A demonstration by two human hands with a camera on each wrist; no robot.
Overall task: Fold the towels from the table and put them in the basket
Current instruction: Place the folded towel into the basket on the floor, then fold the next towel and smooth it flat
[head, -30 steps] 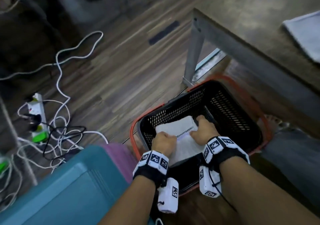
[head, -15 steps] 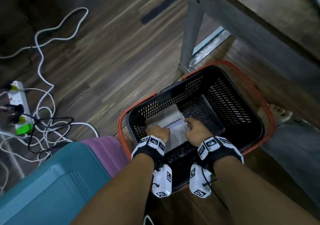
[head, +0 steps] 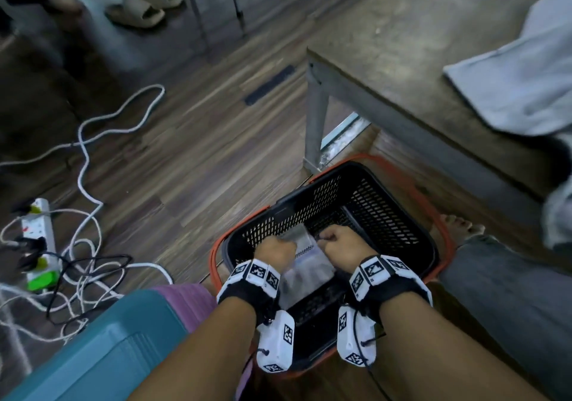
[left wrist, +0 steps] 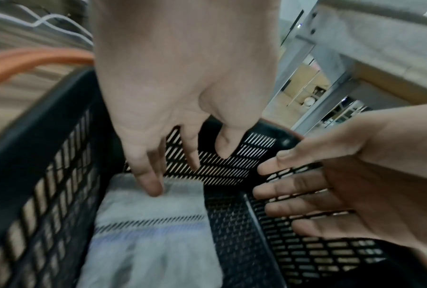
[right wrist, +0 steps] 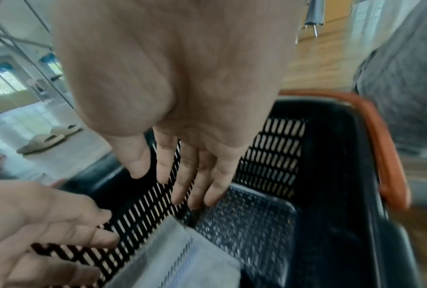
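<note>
1 folded towel lies inside the black basket.

folded towel in basket, under both hands | left hand beside right hand | unfolded towel on surface, beyond right hand

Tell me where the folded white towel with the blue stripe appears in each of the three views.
Head: the folded white towel with the blue stripe lies low in the centre, between both wrists.
Left wrist: lower left of centre, under the left hand.
Right wrist: bottom edge, left of centre.
Shared landmark: the black mesh basket with the orange handle holding it.
</note>
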